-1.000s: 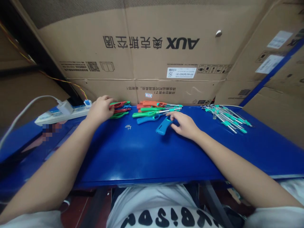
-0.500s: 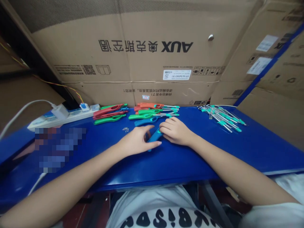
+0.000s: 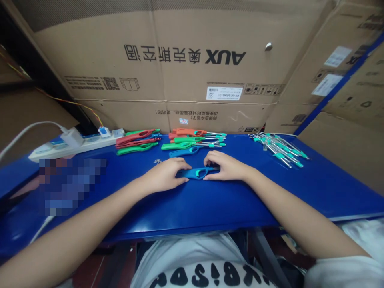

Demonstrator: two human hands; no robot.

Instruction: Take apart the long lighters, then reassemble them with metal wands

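Note:
A blue utility lighter with a teal trigger lies level just above or on the table, between my hands. My left hand grips its handle end between thumb and fingers. At the other end, the thumb and fingers of my right hand close round the metal tube, which they partly hide. Just beyond, a row of utility lighters with orange, green and blue handles has metal tubes fitted. To its left is a pile of red, green and blue lighter handles without visible tubes.
Several metal lighter tubes with teal parts are heaped at the right on the blue table. A white power strip with plugs stands at the left, beside a blurred-out patch. Cardboard walls the back.
The blue lighter has turned from a slant to lying level. My right hand has moved slightly down and right onto its tube; my left hand has closed onto the handle end.

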